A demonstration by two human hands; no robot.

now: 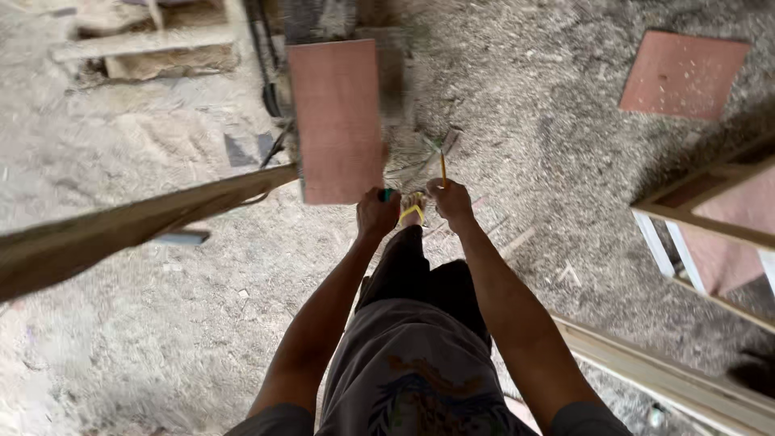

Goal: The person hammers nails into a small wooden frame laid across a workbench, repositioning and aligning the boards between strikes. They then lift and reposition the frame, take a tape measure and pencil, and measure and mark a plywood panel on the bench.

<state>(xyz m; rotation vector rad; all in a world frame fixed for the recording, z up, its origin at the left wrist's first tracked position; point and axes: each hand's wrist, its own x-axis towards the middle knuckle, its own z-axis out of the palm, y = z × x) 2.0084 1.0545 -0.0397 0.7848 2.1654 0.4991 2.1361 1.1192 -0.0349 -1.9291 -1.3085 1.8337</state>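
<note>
The view is taken from above, down onto a floor (pixel 565 121) covered in sawdust. Both arms are extended forward, with the hands close together but not touching.

The left hand (pixel 377 213) is closed at the near edge of a reddish board (pixel 337 121); a small teal object shows beside the knuckles, and what it is cannot be told. The right hand (pixel 452 202) is closed around a pencil (pixel 442 169), which is held upright with its tip raised. A yellow-strapped sandal (pixel 412 208) is seen between the two hands.

The board is located at the top centre of the view, its far end toward a wooden frame (pixel 145 40). It is blurred, so its exact support cannot be made out. Crumpled scraps (pixel 416 165) lie just beside its near right corner.

Handling, as judged: the board appears to be a thin, stiff sheet, light for its area and prone to flexing if lifted by one corner. It is best gripped along the near edge, or at both long edges. Cut edges may be splintery and the face dusty, so a firm grasp is advised.

A long plank (pixel 121 230) runs from the left edge toward the board. A second reddish panel (pixel 682 73) lies well apart at the top right, and a white-legged frame (pixel 710 234) stands at the right edge.
</note>
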